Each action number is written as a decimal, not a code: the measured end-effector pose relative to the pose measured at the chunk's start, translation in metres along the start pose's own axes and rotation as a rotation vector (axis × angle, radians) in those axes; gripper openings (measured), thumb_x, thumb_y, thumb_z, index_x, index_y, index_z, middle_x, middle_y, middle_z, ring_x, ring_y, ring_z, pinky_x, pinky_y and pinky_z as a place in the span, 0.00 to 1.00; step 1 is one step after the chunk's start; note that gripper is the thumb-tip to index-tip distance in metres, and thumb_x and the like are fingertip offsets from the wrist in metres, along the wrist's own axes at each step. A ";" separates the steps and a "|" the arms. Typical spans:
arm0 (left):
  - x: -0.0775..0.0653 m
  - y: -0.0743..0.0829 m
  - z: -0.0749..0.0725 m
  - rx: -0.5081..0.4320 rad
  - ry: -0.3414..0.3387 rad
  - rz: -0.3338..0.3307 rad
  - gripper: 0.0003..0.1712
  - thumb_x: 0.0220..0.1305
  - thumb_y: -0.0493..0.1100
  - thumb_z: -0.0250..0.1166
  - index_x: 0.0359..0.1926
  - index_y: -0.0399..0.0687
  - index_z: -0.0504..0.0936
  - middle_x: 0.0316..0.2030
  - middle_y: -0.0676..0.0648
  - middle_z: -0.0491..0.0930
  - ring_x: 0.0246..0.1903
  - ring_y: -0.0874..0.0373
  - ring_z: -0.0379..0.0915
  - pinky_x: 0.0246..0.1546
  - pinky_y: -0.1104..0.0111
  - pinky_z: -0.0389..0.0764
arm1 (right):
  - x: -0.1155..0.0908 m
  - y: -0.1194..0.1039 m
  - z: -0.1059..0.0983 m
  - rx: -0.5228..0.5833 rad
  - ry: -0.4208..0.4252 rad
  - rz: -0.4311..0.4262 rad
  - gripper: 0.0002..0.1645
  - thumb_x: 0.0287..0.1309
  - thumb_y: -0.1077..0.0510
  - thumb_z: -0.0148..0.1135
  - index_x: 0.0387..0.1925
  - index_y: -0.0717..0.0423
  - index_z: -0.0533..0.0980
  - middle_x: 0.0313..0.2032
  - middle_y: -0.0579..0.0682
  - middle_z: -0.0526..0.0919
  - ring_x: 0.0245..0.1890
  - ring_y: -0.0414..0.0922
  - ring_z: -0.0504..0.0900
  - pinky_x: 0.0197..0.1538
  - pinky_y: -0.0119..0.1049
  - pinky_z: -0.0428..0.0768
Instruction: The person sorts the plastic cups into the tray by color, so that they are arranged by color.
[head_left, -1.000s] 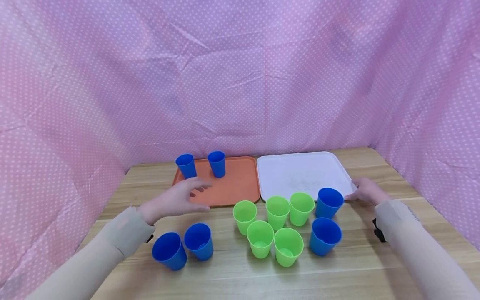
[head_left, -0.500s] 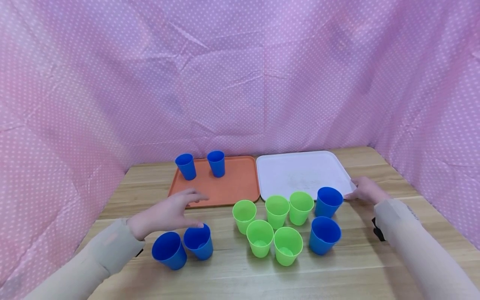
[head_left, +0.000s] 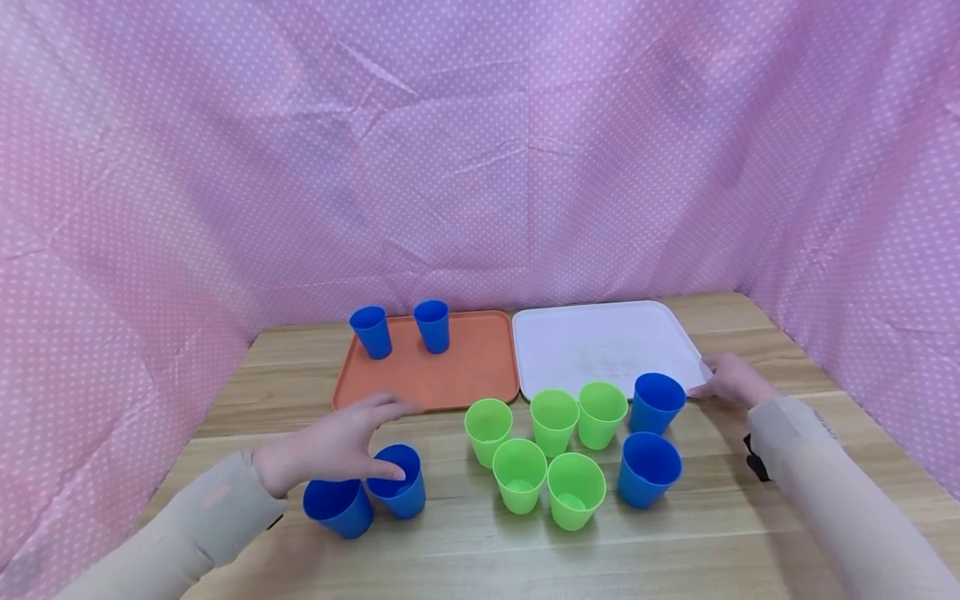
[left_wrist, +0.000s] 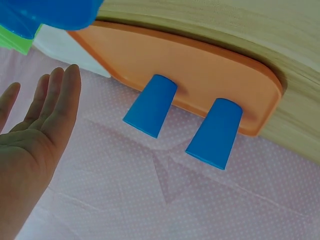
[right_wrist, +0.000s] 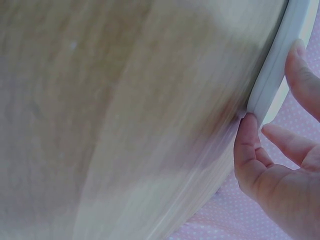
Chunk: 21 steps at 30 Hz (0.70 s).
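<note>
My left hand (head_left: pixel 330 442) hovers over two blue cups at the front left, with its fingers spread and nothing in them. Below its thumb stands one blue cup (head_left: pixel 405 496); the other blue cup (head_left: pixel 348 517) is partly hidden by the hand. In the left wrist view the palm and straight fingers of the left hand (left_wrist: pixel 40 120) show. At the white tray's (head_left: pixel 585 333) near right corner, my right hand (head_left: pixel 735 382) grips the rim. The right wrist view has thumb and fingers of the right hand (right_wrist: pixel 280 165) around the tray corner (right_wrist: pixel 260 100).
An orange tray (head_left: pixel 472 358) adjoins the white one and carries a blue cup (head_left: pixel 372 335) and another blue cup (head_left: pixel 433 329) at its back left. Several green cups (head_left: pixel 521 479) stand in front, beside a blue cup (head_left: pixel 655 408) and a nearer blue cup (head_left: pixel 647 475). Pink dotted cloth (head_left: pixel 480 167) encloses the table.
My left hand has drawn back from the orange tray toward the front and lowered over the two near-left blue cups. The right hand has stayed at the white tray's corner.
</note>
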<state>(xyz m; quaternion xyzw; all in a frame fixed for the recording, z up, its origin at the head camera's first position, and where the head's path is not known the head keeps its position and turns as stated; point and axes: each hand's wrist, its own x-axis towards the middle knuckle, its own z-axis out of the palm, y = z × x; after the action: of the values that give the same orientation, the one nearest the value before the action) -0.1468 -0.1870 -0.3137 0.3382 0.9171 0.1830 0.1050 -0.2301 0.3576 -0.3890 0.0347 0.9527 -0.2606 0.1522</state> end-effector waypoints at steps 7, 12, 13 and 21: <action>-0.002 0.001 0.003 -0.021 -0.062 -0.021 0.41 0.51 0.55 0.72 0.63 0.45 0.69 0.57 0.42 0.70 0.55 0.46 0.70 0.52 0.52 0.76 | -0.001 -0.002 0.000 0.016 0.002 -0.003 0.49 0.50 0.51 0.70 0.60 0.82 0.59 0.59 0.81 0.60 0.58 0.72 0.62 0.61 0.65 0.60; -0.004 0.002 0.005 -0.038 -0.105 -0.031 0.42 0.51 0.58 0.70 0.64 0.46 0.69 0.58 0.41 0.69 0.54 0.47 0.71 0.51 0.52 0.76 | -0.002 -0.003 -0.002 0.010 0.004 -0.007 0.50 0.50 0.50 0.70 0.60 0.83 0.58 0.59 0.81 0.59 0.58 0.73 0.61 0.61 0.66 0.60; -0.004 0.003 0.005 -0.042 -0.112 -0.029 0.42 0.51 0.58 0.70 0.64 0.46 0.69 0.58 0.42 0.69 0.53 0.47 0.71 0.51 0.52 0.76 | -0.002 -0.003 -0.002 0.006 0.006 -0.010 0.50 0.50 0.50 0.70 0.60 0.83 0.58 0.59 0.81 0.60 0.58 0.73 0.62 0.60 0.65 0.61; -0.007 0.002 0.009 -0.045 -0.138 -0.012 0.41 0.52 0.59 0.69 0.63 0.46 0.70 0.59 0.44 0.70 0.55 0.49 0.71 0.54 0.52 0.74 | -0.002 0.000 0.000 0.007 0.018 -0.022 0.47 0.49 0.51 0.71 0.58 0.82 0.61 0.57 0.81 0.63 0.55 0.70 0.66 0.59 0.65 0.62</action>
<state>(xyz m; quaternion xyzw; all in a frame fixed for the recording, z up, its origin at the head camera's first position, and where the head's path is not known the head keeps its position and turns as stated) -0.1377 -0.1880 -0.3206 0.3423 0.9053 0.1791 0.1767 -0.2280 0.3575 -0.3883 0.0273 0.9535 -0.2651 0.1404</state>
